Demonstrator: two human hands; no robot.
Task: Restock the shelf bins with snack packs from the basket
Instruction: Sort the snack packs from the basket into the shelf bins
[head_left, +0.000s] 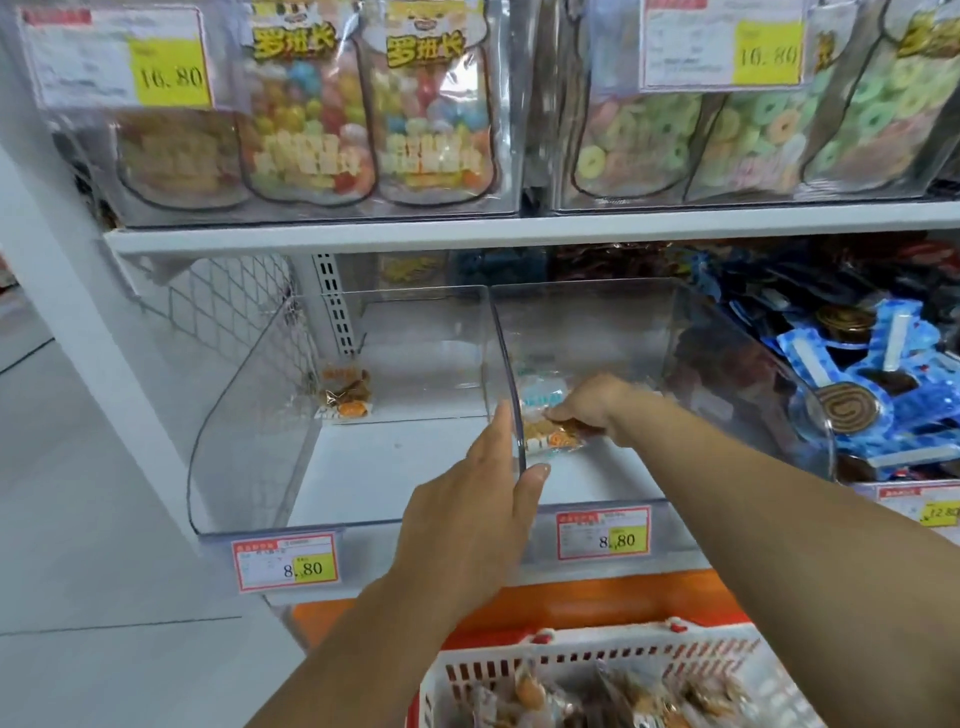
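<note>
Two clear shelf bins stand side by side on the lower shelf. The left bin (249, 415) holds one orange snack pack (345, 395) near its back. My right hand (597, 405) reaches into the middle bin (649, 332) and pinches an orange-and-white snack pack (550, 440) lying on its floor, beside a pale blue pack (540, 397). My left hand (478, 499) holds the clear wall between the two bins, thumb on the right side and fingers on the left. The red-and-white basket (571, 657) sits below, with several snack packs (623, 696) in it.
A third bin (810, 431) at the right is heaped with blue packs of brown swirl rolls. The upper shelf (363, 234) carries bins of candy bags. Price tags reading 8.80 (288, 564) hang on the bin fronts. An orange ledge (571, 603) runs under the shelf. White floor lies at left.
</note>
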